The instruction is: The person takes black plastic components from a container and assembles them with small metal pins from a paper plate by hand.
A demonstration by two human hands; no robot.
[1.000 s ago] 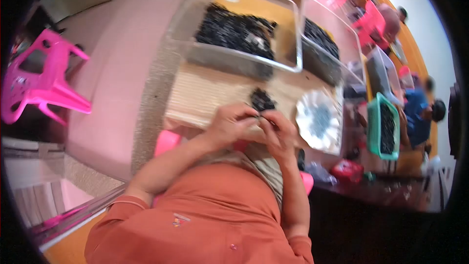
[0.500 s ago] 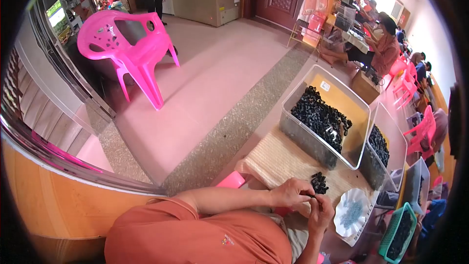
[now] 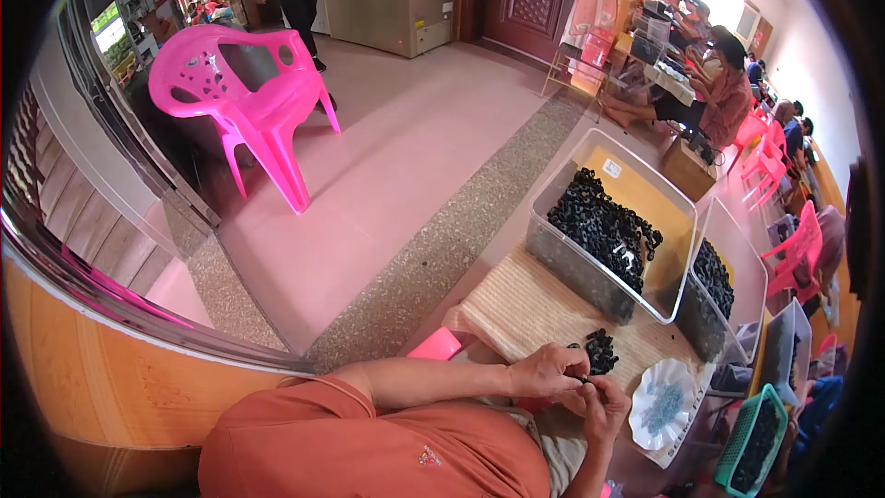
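My left hand (image 3: 544, 373) and my right hand (image 3: 606, 408) meet over the near edge of the cloth-covered table, fingertips pinched together. Between them is a small black piece (image 3: 584, 380), mostly hidden by the fingers, so its exact kind does not show. Just beyond my fingers lies a small heap of black pieces (image 3: 602, 352) on the beige ribbed cloth (image 3: 516, 300). To the right of my right hand sits a white scalloped dish (image 3: 648, 431) with tiny pale-blue bits (image 3: 664, 404) in it.
A clear bin (image 3: 590, 269) of black pieces stands beyond the heap, with a second bin (image 3: 705, 327) beside it. A green basket (image 3: 765, 397) is at lower right. A pink chair (image 3: 267, 106) stands on the floor, left. Other people sit at tables, right.
My hands stay pinched together and shift slightly. The person at the back left has moved slightly to the right.
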